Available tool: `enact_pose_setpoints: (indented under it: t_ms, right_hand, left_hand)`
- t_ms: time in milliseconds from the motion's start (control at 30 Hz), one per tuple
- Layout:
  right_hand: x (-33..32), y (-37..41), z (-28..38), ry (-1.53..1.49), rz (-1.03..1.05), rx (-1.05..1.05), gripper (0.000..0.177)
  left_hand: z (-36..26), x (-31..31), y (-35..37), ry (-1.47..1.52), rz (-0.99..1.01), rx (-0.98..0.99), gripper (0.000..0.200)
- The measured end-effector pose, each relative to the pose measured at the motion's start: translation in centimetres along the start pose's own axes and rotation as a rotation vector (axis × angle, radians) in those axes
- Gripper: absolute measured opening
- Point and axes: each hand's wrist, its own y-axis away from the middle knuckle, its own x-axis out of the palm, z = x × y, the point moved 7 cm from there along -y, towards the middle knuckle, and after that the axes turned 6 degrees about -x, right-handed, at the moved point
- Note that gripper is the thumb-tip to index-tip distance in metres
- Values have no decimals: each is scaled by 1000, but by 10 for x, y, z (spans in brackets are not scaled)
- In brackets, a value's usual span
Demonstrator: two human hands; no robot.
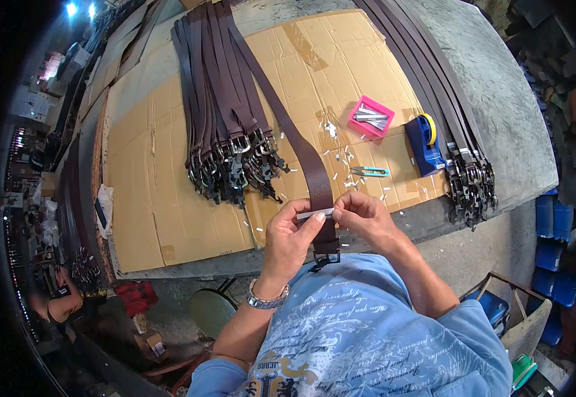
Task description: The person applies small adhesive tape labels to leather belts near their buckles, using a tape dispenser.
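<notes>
Pinching a white strip (314,214) between the closed fingertips of my left hand (288,241) and right hand (360,215), I am holding it across the belt (311,165) at the near edge of the table (499,99), judging it may land crooked if either pinch slips.

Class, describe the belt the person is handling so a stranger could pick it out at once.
Find the cardboard sheet on the table. Between the left bundle and the right bundle of brown belts, one belt runs diagonally down to the left hand and right hand, which pinch a white strip across it. Only this belt lies alone.
</notes>
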Motion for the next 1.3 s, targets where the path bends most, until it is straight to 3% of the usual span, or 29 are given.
enact_pose_setpoints:
  t_ms: [333,1100,1300]
  right_hand:
    - [-9,5,7,218,-43,-57,24]
    - [-8,9,8,208,-31,-54,22]
    - [-1,6,8,103,-88,-89,22]
  left_hand:
    - [7,0,2,23,2,-43,26]
    - [2,9,7,-21,57,-96,30]
    - [-1,7,1,0,-10,-94,30]
